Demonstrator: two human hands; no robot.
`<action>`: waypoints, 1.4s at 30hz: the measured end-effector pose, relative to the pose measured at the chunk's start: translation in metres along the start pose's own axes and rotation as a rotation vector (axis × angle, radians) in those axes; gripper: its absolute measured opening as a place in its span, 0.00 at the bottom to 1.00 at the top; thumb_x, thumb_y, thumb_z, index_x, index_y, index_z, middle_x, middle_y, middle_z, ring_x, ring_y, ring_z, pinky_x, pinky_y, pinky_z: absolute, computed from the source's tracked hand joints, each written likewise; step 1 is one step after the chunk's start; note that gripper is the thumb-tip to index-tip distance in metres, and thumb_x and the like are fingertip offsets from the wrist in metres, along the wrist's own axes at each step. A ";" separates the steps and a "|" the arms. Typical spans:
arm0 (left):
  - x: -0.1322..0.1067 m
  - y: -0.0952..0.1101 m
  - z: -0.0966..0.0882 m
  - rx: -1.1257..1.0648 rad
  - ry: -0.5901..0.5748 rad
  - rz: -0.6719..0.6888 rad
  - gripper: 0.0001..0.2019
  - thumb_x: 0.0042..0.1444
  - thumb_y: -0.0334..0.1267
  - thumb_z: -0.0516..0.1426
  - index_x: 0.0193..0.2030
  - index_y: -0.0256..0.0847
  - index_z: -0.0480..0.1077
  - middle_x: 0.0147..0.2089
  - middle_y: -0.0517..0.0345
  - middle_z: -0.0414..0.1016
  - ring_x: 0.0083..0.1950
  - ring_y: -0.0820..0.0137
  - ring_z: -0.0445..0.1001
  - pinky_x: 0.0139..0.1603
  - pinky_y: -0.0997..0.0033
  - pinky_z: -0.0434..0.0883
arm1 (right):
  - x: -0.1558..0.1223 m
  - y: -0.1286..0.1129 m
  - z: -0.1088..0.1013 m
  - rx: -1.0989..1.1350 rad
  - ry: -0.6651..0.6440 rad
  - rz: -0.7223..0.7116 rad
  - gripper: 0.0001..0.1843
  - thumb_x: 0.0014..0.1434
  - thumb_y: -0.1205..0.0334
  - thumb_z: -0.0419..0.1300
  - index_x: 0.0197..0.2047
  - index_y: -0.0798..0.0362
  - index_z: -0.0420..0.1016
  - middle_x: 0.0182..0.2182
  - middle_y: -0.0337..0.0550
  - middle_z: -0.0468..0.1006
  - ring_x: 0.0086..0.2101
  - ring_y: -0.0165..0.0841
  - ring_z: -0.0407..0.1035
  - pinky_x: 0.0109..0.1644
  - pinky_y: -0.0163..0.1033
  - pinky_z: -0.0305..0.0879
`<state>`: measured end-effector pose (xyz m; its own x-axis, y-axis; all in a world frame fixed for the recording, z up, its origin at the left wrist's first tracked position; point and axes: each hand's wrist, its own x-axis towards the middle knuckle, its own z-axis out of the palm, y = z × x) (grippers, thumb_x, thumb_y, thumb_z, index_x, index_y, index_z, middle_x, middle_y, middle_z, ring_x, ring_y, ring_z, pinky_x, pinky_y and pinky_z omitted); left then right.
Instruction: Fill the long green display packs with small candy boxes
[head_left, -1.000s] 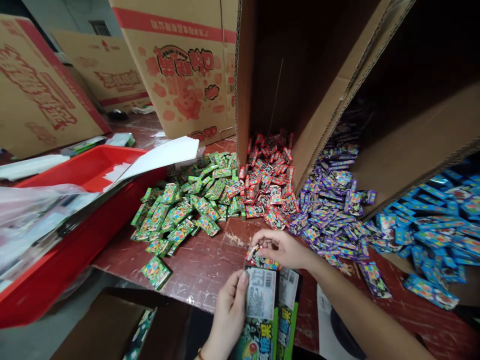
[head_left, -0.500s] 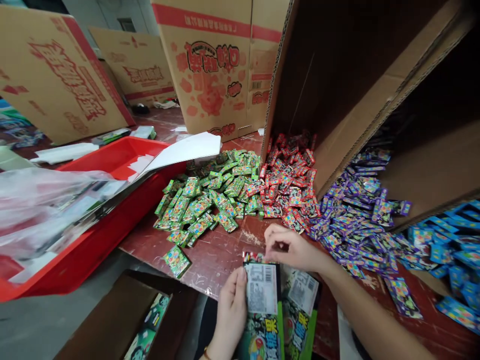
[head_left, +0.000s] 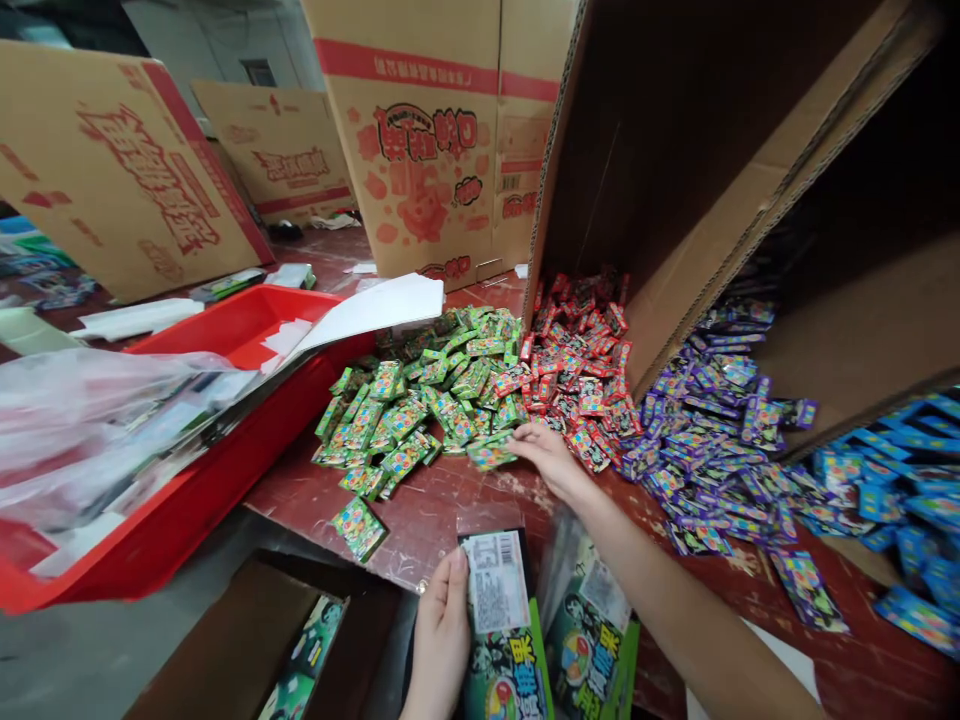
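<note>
My left hand (head_left: 442, 625) grips the left edge of a green and black candy pouch (head_left: 501, 600), thumb on its white label; the clear top of the pouch points toward the piles. Farther forward, my right hand (head_left: 551, 455) pinches a small green candy packet (head_left: 493, 452) at the front of the green packet pile (head_left: 450, 385). A second candy pouch (head_left: 592, 625) lies under my right forearm, beside the first. To the right of the green pile are red packets (head_left: 585, 370) and then purple packets (head_left: 697, 440).
Blue packets (head_left: 900, 500) lie at the far right. Tall cardboard dividers (head_left: 720, 180) stand over the piles. On the left sits a red bin (head_left: 247, 490) holding plastic and cards, above an open brown carton (head_left: 225, 640). Printed cartons (head_left: 442, 90) stand behind on the red table (head_left: 300, 500).
My right hand has moved from the pouch's top forward to the green pile and now holds a green packet. The pouch in my left hand has shifted slightly left and down.
</note>
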<state>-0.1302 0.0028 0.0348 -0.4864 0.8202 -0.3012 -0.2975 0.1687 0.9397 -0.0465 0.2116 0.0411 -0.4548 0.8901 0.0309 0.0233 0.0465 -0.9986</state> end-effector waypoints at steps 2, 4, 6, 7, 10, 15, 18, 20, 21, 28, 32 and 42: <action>0.001 0.002 0.011 0.002 -0.037 -0.011 0.19 0.54 0.53 0.54 0.42 0.38 0.73 0.38 0.54 0.78 0.40 0.63 0.73 0.42 0.71 0.68 | -0.018 -0.017 -0.029 0.062 0.040 -0.003 0.18 0.46 0.47 0.62 0.32 0.53 0.68 0.26 0.37 0.73 0.28 0.31 0.69 0.34 0.36 0.65; 0.001 0.005 0.027 0.025 -0.115 -0.011 0.19 0.55 0.52 0.54 0.42 0.39 0.73 0.39 0.55 0.78 0.41 0.64 0.73 0.43 0.71 0.68 | -0.035 -0.035 -0.052 0.098 0.074 -0.019 0.17 0.49 0.48 0.62 0.35 0.52 0.69 0.30 0.40 0.75 0.32 0.31 0.70 0.36 0.36 0.66; -0.001 0.008 0.045 0.059 -0.198 0.005 0.19 0.55 0.52 0.54 0.42 0.39 0.73 0.38 0.55 0.78 0.40 0.64 0.73 0.42 0.71 0.68 | -0.050 -0.049 -0.067 0.125 0.055 -0.056 0.17 0.48 0.52 0.65 0.38 0.51 0.69 0.33 0.40 0.75 0.34 0.31 0.70 0.38 0.35 0.66; -0.002 0.010 0.052 0.080 -0.230 0.018 0.19 0.55 0.52 0.54 0.42 0.39 0.73 0.38 0.55 0.78 0.39 0.64 0.72 0.41 0.71 0.68 | -0.055 -0.054 -0.073 0.131 0.020 -0.075 0.18 0.46 0.54 0.67 0.38 0.50 0.69 0.33 0.38 0.75 0.34 0.30 0.70 0.38 0.35 0.66; -0.006 0.011 0.069 0.133 -0.287 0.052 0.19 0.56 0.51 0.53 0.42 0.38 0.72 0.36 0.54 0.77 0.36 0.66 0.71 0.38 0.72 0.67 | -0.067 -0.062 -0.090 0.082 -0.115 -0.097 0.16 0.45 0.59 0.69 0.36 0.50 0.69 0.27 0.35 0.73 0.29 0.28 0.69 0.33 0.33 0.65; -0.012 0.009 0.076 0.196 -0.306 0.061 0.18 0.57 0.51 0.51 0.40 0.37 0.71 0.32 0.56 0.74 0.33 0.67 0.68 0.35 0.73 0.65 | -0.073 -0.066 -0.105 -0.019 -0.184 -0.106 0.12 0.47 0.59 0.67 0.34 0.53 0.74 0.28 0.38 0.76 0.28 0.29 0.70 0.33 0.34 0.66; -0.016 0.008 0.077 0.202 -0.320 0.064 0.18 0.58 0.50 0.51 0.40 0.38 0.71 0.32 0.56 0.72 0.34 0.67 0.67 0.36 0.73 0.65 | -0.069 -0.065 -0.097 0.058 -0.098 -0.147 0.15 0.45 0.58 0.68 0.37 0.52 0.73 0.29 0.38 0.76 0.29 0.29 0.70 0.34 0.35 0.66; -0.017 0.008 0.077 0.207 -0.334 0.068 0.18 0.58 0.50 0.50 0.40 0.38 0.71 0.31 0.58 0.71 0.33 0.68 0.67 0.35 0.73 0.65 | -0.068 -0.063 -0.091 0.091 -0.080 -0.140 0.19 0.44 0.59 0.69 0.39 0.52 0.71 0.29 0.37 0.75 0.28 0.28 0.69 0.33 0.35 0.66; -0.017 0.008 0.077 0.211 -0.334 0.070 0.17 0.58 0.50 0.50 0.40 0.38 0.71 0.31 0.58 0.70 0.33 0.68 0.66 0.35 0.73 0.64 | -0.070 -0.063 -0.089 0.089 -0.097 -0.127 0.20 0.42 0.59 0.69 0.40 0.52 0.71 0.29 0.36 0.75 0.27 0.28 0.69 0.33 0.34 0.65; -0.015 0.009 0.078 0.221 -0.302 0.088 0.18 0.57 0.51 0.51 0.39 0.38 0.71 0.30 0.58 0.72 0.32 0.68 0.67 0.34 0.73 0.65 | -0.102 -0.073 -0.099 0.050 -0.146 -0.057 0.12 0.47 0.61 0.66 0.34 0.52 0.68 0.29 0.36 0.73 0.29 0.29 0.67 0.33 0.35 0.62; -0.017 0.009 0.084 0.218 -0.353 0.082 0.17 0.58 0.50 0.50 0.42 0.38 0.70 0.33 0.55 0.74 0.35 0.67 0.68 0.37 0.72 0.65 | -0.100 -0.076 -0.095 0.157 -0.040 -0.121 0.12 0.53 0.55 0.62 0.35 0.51 0.65 0.33 0.39 0.72 0.31 0.30 0.66 0.37 0.36 0.62; -0.020 0.007 0.085 0.253 -0.366 0.084 0.17 0.59 0.49 0.50 0.43 0.38 0.70 0.35 0.55 0.74 0.35 0.67 0.69 0.38 0.71 0.66 | -0.099 -0.073 -0.080 0.144 0.035 -0.099 0.15 0.58 0.51 0.57 0.31 0.48 0.54 0.23 0.32 0.70 0.26 0.30 0.65 0.33 0.36 0.61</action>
<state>-0.0531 0.0337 0.0616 -0.1639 0.9684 -0.1878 -0.0367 0.1842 0.9822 0.0681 0.1561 0.1145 -0.4167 0.8999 0.1288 -0.1491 0.0721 -0.9862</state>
